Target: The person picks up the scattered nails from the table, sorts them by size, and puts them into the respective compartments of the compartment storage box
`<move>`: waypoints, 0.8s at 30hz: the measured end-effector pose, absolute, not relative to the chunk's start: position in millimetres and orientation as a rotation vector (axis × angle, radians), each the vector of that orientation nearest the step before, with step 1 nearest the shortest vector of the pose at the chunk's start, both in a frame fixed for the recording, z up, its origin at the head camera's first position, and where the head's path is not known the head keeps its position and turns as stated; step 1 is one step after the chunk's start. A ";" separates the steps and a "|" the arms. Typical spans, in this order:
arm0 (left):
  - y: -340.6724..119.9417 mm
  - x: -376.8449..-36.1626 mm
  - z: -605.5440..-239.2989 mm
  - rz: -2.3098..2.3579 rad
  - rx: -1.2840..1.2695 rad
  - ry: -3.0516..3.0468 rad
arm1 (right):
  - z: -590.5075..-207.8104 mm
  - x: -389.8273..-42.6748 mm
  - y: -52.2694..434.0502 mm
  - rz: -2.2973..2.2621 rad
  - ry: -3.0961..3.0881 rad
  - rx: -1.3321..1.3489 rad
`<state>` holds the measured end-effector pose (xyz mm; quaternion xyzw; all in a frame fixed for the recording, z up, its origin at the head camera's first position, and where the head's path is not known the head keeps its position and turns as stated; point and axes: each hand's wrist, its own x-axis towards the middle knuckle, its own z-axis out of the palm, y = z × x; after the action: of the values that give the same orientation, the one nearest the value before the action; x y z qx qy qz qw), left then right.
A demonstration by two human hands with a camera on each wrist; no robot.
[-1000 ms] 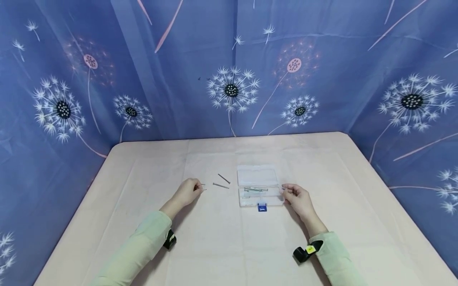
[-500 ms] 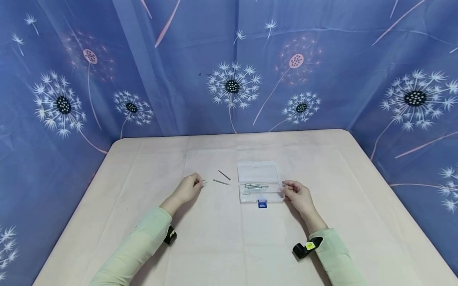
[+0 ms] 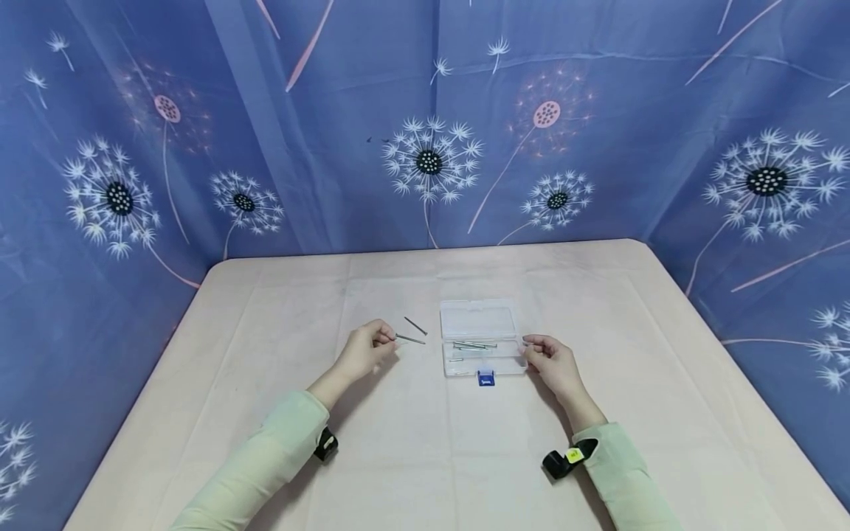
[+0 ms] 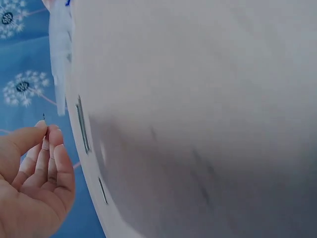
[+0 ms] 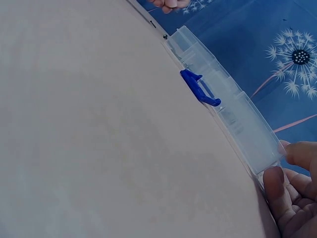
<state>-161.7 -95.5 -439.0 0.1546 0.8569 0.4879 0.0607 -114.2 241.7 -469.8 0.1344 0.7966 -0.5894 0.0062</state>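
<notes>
In the head view, my left hand (image 3: 364, 349) is over the table beside two loose nails, one lying nearer (image 3: 410, 339) and the other farther back (image 3: 416, 325). Between its thumb and fingertips it pinches a thin nail (image 4: 43, 116); only a short dark end shows in the left wrist view. An open clear plastic box (image 5: 237, 119) with a blue latch (image 5: 198, 89) stands to the right of the loose nails. Several nails (image 3: 474, 345) lie in its rear compartment. My right hand (image 3: 553, 363) grips the box's right end between thumb and fingers.
The box's lid (image 3: 478, 320) lies folded back behind its base. A pale cloth covers the table (image 3: 398, 457). Blue curtains (image 3: 332, 184) with a dandelion print hang behind and at both sides.
My left hand has moved right, toward the loose nails. The right hand has stayed at the box's end, and the box has not moved.
</notes>
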 end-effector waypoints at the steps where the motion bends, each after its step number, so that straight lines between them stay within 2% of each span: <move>1: -93.0 -160.9 -438.5 1.502 0.466 2.580 | -469.9 -114.2 241.7 -1.844 2.492 0.423; 24: -42.5 -158.3 -446.2 1.585 0.473 2.417 | -471.7 -114.2 241.7 -1.859 2.516 0.396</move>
<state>-158.3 -42.5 -446.2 0.1605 0.8206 0.5381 0.1064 -114.2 241.7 -471.7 0.1255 0.7979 -0.5896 -0.0057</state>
